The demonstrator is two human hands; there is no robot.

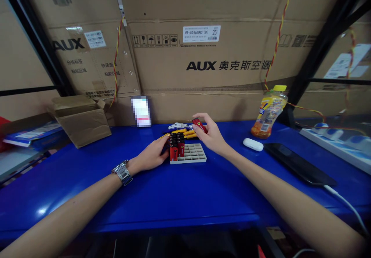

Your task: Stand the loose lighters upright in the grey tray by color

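Observation:
A white gridded tray [194, 154] sits on the blue table, with red, black-topped lighters [175, 149] standing upright in its left columns. Several cells on its right side hold nothing. My left hand [153, 151], below a metal watch, is closed against the tray's left side, its fingertips partly hidden behind the lighters. Above the tray's right back corner, my right hand [212, 134] pinches a tilted red lighter [199, 125] between thumb and fingers. Behind the tray lie yellow pens [189, 134] and small white-and-blue items [177, 126], partly covered.
A lit phone [141, 111] leans on the large cardboard boxes behind. An open carton [82, 120] stands left. To the right are a drink bottle [268, 113], a white earbud case [253, 144], a black phone [298, 164] on a cable, and a power strip [337, 147].

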